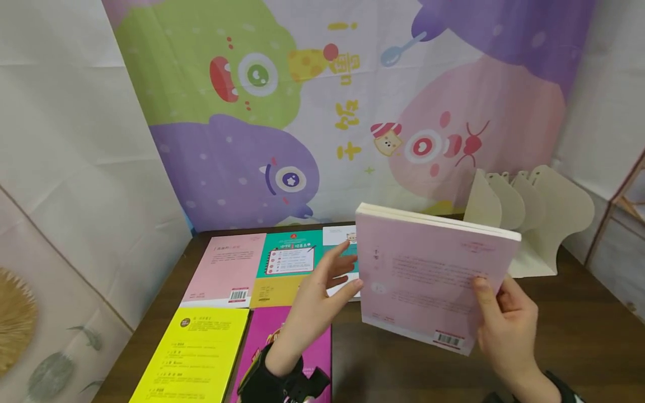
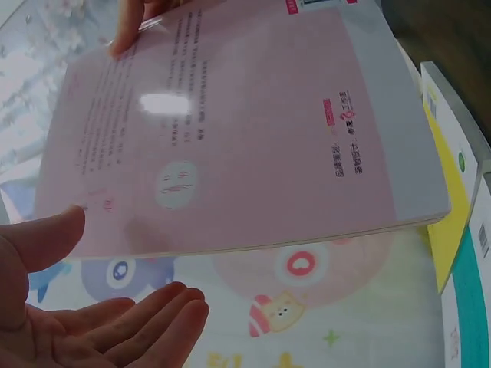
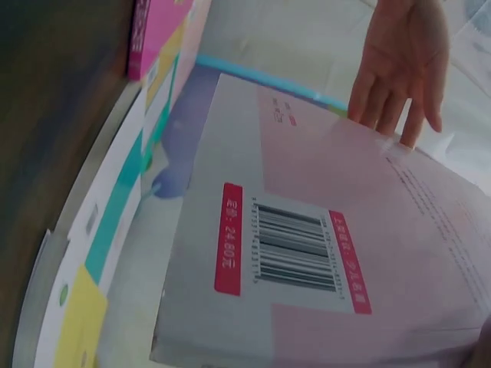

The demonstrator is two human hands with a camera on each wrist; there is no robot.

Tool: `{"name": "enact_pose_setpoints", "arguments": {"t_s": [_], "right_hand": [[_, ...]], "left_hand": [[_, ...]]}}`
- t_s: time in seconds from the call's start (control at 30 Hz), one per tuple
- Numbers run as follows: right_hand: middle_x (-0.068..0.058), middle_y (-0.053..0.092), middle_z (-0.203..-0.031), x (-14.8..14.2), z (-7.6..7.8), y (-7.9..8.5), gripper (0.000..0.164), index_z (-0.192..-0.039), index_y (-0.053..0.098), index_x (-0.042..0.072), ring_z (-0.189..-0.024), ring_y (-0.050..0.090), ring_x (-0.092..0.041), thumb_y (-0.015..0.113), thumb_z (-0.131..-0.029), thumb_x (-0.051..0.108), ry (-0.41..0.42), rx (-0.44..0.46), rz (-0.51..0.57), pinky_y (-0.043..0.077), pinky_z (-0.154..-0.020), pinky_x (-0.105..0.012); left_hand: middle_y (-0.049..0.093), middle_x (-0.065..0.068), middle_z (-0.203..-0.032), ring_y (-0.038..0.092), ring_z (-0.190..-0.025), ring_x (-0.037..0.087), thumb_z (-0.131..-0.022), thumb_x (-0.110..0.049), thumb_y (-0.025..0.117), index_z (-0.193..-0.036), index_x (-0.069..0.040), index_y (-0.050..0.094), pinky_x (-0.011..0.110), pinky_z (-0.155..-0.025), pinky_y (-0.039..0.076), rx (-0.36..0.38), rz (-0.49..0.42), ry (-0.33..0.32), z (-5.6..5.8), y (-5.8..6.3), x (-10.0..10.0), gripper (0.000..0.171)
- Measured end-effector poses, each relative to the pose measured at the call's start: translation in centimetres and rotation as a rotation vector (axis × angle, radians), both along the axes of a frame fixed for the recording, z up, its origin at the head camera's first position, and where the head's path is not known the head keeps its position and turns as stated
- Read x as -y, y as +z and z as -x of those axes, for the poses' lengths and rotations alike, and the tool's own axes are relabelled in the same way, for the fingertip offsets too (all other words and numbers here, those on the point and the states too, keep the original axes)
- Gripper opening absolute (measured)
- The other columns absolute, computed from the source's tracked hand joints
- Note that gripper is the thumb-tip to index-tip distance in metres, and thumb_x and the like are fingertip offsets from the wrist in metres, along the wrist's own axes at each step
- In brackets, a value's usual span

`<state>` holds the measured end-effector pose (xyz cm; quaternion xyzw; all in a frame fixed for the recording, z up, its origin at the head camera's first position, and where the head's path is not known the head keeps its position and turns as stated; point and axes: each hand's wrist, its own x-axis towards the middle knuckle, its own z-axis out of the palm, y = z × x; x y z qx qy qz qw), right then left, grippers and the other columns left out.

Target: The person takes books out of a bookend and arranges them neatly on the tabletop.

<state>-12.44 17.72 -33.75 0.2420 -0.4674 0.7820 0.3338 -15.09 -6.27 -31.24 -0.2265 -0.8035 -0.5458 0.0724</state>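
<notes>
My right hand (image 1: 506, 324) grips a pink paperback book (image 1: 428, 280) by its right edge, thumb on the back cover and fingers behind. The book is held upright above the table, its back cover with printed text and a barcode (image 3: 295, 249) towards me. Beside the book's left edge is my left hand (image 1: 319, 291), thumb and fingers apart and holding nothing. In the left wrist view the left hand's fingers (image 2: 153, 326) extend below the book's edge, with the thumb near the cover.
On the dark table (image 1: 383, 364) at left lie a pink book (image 1: 227, 263), a teal and yellow book (image 1: 287, 254), a bright yellow book (image 1: 196, 352) and a magenta book (image 1: 319, 347). A white and teal book (image 1: 335, 235) is partly hidden. A cream bookend rack (image 1: 544, 246) stands back right before a cartoon cloth (image 1: 342, 190).
</notes>
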Motion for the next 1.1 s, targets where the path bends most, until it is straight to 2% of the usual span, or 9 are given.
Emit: {"name": "enact_pose_setpoints", "arguments": {"t_s": [0.07, 0.17, 0.33, 0.4, 0.53, 0.7, 0.8, 0.93, 1.1], "right_hand": [[-0.014, 0.068, -0.095, 0.2, -0.1, 0.0, 0.026, -0.105, 0.057, -0.014, -0.080, 0.066, -0.016, 0.039, -0.087, -0.019, 0.050, 0.005, 0.007, 0.053, -0.066, -0.022], [-0.008, 0.068, -0.097, 0.4, -0.4, 0.2, 0.028, -0.108, 0.059, -0.006, -0.083, 0.065, -0.013, 0.038, -0.090, -0.013, 0.051, 0.083, -0.056, 0.053, -0.067, -0.022], [-0.005, 0.067, -0.100, 0.4, -0.2, 0.3, 0.029, -0.113, 0.057, -0.004, -0.085, 0.065, -0.013, 0.036, -0.093, -0.008, 0.112, 0.158, -0.101, 0.053, -0.068, -0.023], [-0.008, 0.066, -0.100, 0.3, 0.0, 0.1, 0.029, -0.115, 0.054, -0.008, -0.085, 0.065, -0.015, 0.035, -0.093, -0.009, 0.173, 0.146, -0.075, 0.053, -0.068, -0.024], [-0.009, 0.066, -0.102, 0.2, 0.2, -0.4, 0.030, -0.117, 0.053, -0.008, -0.086, 0.064, -0.015, 0.034, -0.094, -0.007, 0.214, 0.171, -0.068, 0.053, -0.069, -0.025], [-0.003, 0.066, -0.101, 0.0, 0.3, -0.7, 0.027, -0.118, 0.055, 0.003, -0.087, 0.064, -0.012, 0.038, -0.096, 0.004, 0.196, 0.352, -0.151, 0.053, -0.068, -0.026], [0.003, 0.067, -0.098, -0.2, 0.5, -1.0, 0.024, -0.117, 0.054, 0.010, -0.083, 0.065, -0.012, 0.041, -0.097, 0.016, 0.179, 0.514, -0.295, 0.054, -0.065, -0.029], [0.005, 0.066, -0.091, -0.7, 0.6, -1.5, 0.034, -0.121, 0.048, 0.003, -0.075, 0.066, -0.015, 0.043, -0.097, 0.026, 0.157, 0.681, -0.478, 0.055, -0.060, -0.034], [0.000, 0.062, -0.095, -1.1, 1.0, -2.0, 0.046, -0.131, 0.037, -0.002, -0.075, 0.064, -0.015, 0.045, -0.096, 0.027, 0.117, 0.746, -0.631, 0.054, -0.061, -0.032]], "left_hand": [[0.057, 0.003, -0.124, 0.054, -0.113, 0.014, -0.086, -0.023, 0.063, -0.136, -0.022, 0.038, 0.032, -0.093, 0.045, 0.027, -0.022, -0.012, -0.1, -0.2, 0.0, 0.056], [0.059, 0.001, -0.119, 0.058, -0.108, 0.012, -0.087, -0.022, 0.061, -0.131, -0.022, 0.046, 0.029, -0.087, 0.048, 0.061, -0.050, -0.047, -0.2, -0.4, 0.0, 0.047], [0.060, 0.001, -0.115, 0.062, -0.100, 0.014, -0.090, -0.021, 0.057, -0.123, -0.019, 0.054, 0.024, -0.080, 0.050, 0.128, -0.081, -0.086, -0.1, -1.0, 0.3, 0.034], [0.062, 0.001, -0.112, 0.063, -0.096, 0.013, -0.091, -0.021, 0.056, -0.121, -0.019, 0.056, 0.025, -0.078, 0.050, 0.132, -0.074, -0.072, -0.1, -1.2, 0.5, 0.030], [0.066, 0.001, -0.102, 0.063, -0.079, 0.010, -0.090, -0.020, 0.056, -0.116, -0.020, 0.058, 0.024, -0.069, 0.050, 0.093, -0.014, -0.024, -0.3, -1.4, 0.6, 0.026], [0.067, 0.003, -0.092, 0.058, -0.069, 0.011, -0.090, -0.016, 0.056, -0.109, -0.017, 0.060, 0.022, -0.061, 0.048, 0.095, 0.020, 0.070, -0.8, -2.2, 0.1, 0.019], [0.067, 0.008, -0.089, 0.057, -0.071, 0.012, -0.090, -0.011, 0.055, -0.107, -0.010, 0.059, 0.025, -0.064, 0.049, 0.173, -0.028, 0.106, -1.2, -3.1, -0.2, 0.018], [0.065, 0.015, -0.088, 0.056, -0.073, 0.014, -0.091, -0.005, 0.052, -0.108, -0.002, 0.057, 0.029, -0.066, 0.047, 0.332, -0.175, 0.080, -1.6, -4.4, -0.4, 0.019], [0.065, 0.014, -0.086, 0.058, -0.071, 0.012, -0.091, -0.003, 0.049, -0.110, 0.005, 0.053, 0.027, -0.064, 0.049, 0.495, -0.335, 0.011, -1.8, -5.4, -0.2, 0.021]]}}
